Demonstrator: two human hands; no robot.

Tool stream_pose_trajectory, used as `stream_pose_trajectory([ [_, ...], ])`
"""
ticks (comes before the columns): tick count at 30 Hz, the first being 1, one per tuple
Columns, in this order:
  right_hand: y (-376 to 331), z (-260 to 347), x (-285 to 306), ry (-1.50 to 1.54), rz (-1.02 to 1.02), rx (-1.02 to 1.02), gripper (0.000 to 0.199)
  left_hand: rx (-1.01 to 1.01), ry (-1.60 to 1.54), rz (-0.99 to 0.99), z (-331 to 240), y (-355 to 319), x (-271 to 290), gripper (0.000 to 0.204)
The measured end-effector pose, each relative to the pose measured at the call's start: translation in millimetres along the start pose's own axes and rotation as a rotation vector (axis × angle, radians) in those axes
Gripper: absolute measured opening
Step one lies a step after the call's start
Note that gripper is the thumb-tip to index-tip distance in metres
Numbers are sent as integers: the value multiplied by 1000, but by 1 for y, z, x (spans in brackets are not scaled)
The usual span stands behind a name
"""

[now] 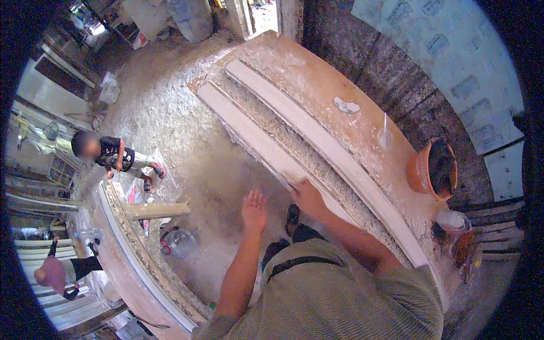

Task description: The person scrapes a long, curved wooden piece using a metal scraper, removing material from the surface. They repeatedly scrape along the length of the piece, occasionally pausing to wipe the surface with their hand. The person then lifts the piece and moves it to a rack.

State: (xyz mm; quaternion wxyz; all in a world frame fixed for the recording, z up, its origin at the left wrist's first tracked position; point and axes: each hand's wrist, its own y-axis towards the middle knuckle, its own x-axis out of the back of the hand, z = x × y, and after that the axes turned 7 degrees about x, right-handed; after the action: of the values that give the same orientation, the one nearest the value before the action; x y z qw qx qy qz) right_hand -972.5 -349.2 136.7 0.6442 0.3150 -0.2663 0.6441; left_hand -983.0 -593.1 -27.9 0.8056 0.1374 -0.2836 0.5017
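A long white plaster-like moulding strip (255, 133) lies along the near side of the dusty tabletop (362, 127). My right hand (309, 197) bends over this strip's near edge, fingers curled around something small and brownish that I cannot make out. Lower left of it, my left hand (253, 211) is raised off the bench with its fingers stretched out and nothing in them. Beyond the near strip runs a second long white strip (311, 124), with a rough, crumbly band (289, 141) between the two.
An orange bucket (418, 173) with a dark inside stands at the table's right. Another long bench (122, 226) curves along the left, near a wooden plank (156, 211) and a clear plastic jug (180, 243). One person (124, 156) sits at left; another (59, 269) is farther off.
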Motion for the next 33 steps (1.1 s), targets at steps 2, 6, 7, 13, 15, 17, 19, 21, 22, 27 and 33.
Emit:
stream_pose_trajectory([
  [2, -56, -18, 13, 126, 56, -172, 30, -525, 1568, -297, 8, -22, -1, 58],
  [6, -72, -31, -12, 153, 51, -405, 29, -759, 2402, -329, 13, -59, 5, 57],
  [7, -60, -30, -23, 48, -126, -192, 26, -692, 2430, -353, 10, -62, 5, 56],
  [13, -35, -1, -37, 346, -109, -241, 38, -496, 2423, -671, -18, -48, 10, 53],
  [15, -89, 0, -25, 331, -189, -231, 40, -285, 2808, -735, -33, -46, 11, 52],
  [17, -149, -4, -17, 261, -278, -252, 43, -63, 3304, -806, -48, -49, 14, 53],
  [19, -225, -15, -6, 164, -367, -298, 45, -26, 3203, -790, -56, -58, 26, 53],
  [21, -304, -18, -1, 122, -397, -461, 49, -282, 2814, -911, -52, -70, 49, 53],
  [22, -344, -20, 7, 312, -421, -642, 50, -385, 2622, -948, -48, -76, 64, 53],
  [27, -503, -23, 36, 235, -656, -1035, 46, -442, 2631, -1137, -55, -112, 125, 58],
  [33, -598, -62, 82, 71, -773, -1001, 41, -97, 3095, -1008, -123, -168, 252, 54],
])
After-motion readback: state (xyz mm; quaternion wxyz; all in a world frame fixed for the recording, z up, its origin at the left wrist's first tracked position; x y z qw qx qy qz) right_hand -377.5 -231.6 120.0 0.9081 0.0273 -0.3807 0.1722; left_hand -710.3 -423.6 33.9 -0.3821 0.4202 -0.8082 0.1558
